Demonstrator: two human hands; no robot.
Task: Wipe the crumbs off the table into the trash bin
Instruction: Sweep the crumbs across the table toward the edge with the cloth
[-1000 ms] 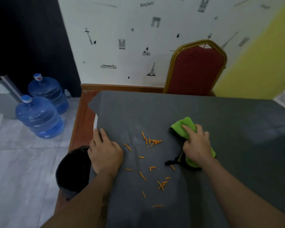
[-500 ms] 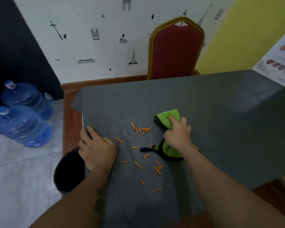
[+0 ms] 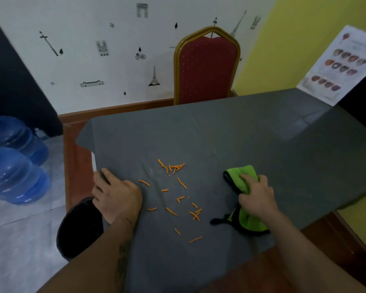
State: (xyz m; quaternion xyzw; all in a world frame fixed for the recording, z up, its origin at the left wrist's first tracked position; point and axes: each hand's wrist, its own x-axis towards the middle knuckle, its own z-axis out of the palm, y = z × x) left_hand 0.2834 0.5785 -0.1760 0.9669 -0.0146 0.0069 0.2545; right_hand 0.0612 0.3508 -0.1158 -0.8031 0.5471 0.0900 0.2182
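Head view: the orange crumbs point(image 3: 175, 194), thin stick-like bits, lie scattered on the grey tablecloth point(image 3: 230, 140) between the 2 hands. They look light and loose, likely to roll or skip under a quick wipe. The right hand point(image 3: 257, 194) is clenched on a green microfibre cloth point(image 3: 244, 180), soft and bunched, best pressed flat from above. The left hand point(image 3: 115, 194) lies flat with fingers released, pinning the tablecloth at the table's left edge. Just below that edge stands the black trash bin point(image 3: 78, 227). Leftward the path looks open; crumbs could fall off the near edge.
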